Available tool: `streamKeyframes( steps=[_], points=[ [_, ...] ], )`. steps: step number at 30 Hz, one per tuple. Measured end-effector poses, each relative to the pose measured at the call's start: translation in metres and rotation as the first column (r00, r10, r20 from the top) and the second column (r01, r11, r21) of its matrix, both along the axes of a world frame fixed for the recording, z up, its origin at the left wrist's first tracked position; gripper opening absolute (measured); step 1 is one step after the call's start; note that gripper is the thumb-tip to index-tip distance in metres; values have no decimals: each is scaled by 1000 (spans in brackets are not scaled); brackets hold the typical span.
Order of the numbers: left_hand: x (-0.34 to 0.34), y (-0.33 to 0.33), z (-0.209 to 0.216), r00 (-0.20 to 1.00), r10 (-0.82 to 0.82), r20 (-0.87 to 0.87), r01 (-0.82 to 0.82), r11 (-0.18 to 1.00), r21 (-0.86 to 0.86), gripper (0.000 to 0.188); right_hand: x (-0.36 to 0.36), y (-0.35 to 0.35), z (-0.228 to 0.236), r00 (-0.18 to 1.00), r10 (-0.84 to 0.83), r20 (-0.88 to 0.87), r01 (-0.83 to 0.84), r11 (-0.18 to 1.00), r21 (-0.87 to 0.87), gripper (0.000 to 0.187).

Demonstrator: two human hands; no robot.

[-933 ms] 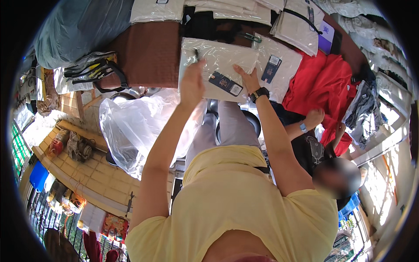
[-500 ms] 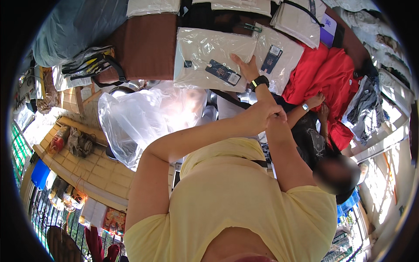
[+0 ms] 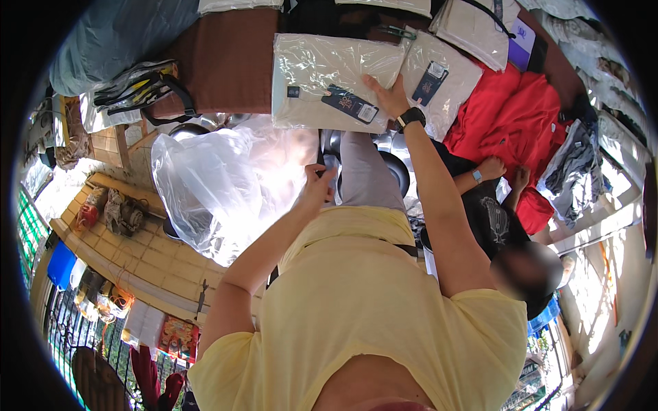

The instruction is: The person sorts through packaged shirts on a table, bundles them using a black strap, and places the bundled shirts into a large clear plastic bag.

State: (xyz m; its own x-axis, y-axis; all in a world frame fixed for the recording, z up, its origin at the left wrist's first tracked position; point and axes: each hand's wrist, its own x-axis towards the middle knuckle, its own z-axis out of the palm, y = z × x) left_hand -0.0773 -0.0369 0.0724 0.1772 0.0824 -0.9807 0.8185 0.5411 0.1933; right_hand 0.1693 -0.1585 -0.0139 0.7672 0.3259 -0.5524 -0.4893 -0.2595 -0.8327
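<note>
In front of me lies a flat, cream-coloured garment in a clear plastic bag, with a dark hang tag on its front. My right hand, with a black watch on its wrist, grips the bag's right edge. Its thumb lies on top, and some fingers are hidden. A second bagged cream garment with a dark tag lies just right of it. My left hand hovers near my waist with curled fingers, beside a large clear plastic sheet or bag. Whether it holds anything is unclear.
At the right, a co-worker's hands are at red cloth. More bagged garments lie at the table's far side. A brown cloth covers the left part. A black-strapped bag sits at the left edge.
My left hand has let go of my right forearm and moved left toward my waist. My right hand stays at the bagged garment. The whole view has shifted slightly.
</note>
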Motion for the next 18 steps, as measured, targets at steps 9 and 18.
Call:
streamKeyframes(
  steps=[9, 18],
  points=[
    [42, 11, -160, 885, -423, 195, -32, 362, 931, 57, 1, 6, 13, 1000, 8, 7, -8, 1000, -15, 84],
    [62, -7, -127, 911, -277, 306, -146, 477, 867, 41, 2, -6, -16, 999, -26, -31, 26, 1000, 1, 91]
  ],
)
